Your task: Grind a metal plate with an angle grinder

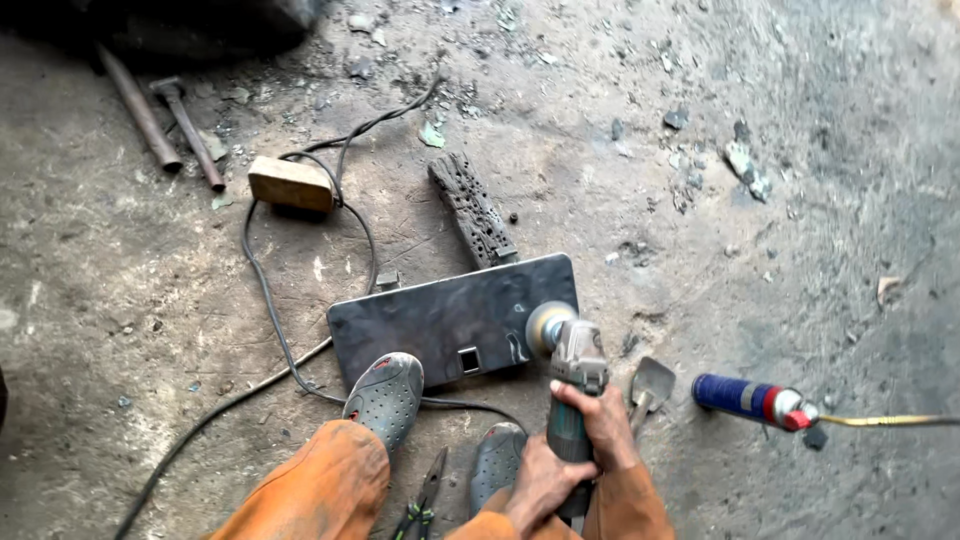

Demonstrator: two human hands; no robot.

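Our right hand (608,425) and left hand (540,485) clench the angle grinder (572,385), its disc (548,327) touching the steel plate (450,315) at its right edge. One shoe (388,395) pins the plate's near edge. The plate looks uniformly dark, so we judge grinding barely begun; a spray can (750,400) lies right of the plate.

Floor (760,250): mottled grey-brown, dark soot patches, pale green-grey flecks. Metal plate (450,315): dark grey, dull sheen, 1 small square mark with a pale centre. Angle grinder (572,390): grey head, teal body, tan disc. Spray can (745,398): blue, red band, white cap, yellow tube. Trousers (320,490): orange, dusty. 2 shoes (388,398): grey, perforated dot pattern, red trim. Wood block (290,184): tan. Charred piece (472,212): black, pitted. Cable (265,300): black. Pliers (425,500): green-black handles.
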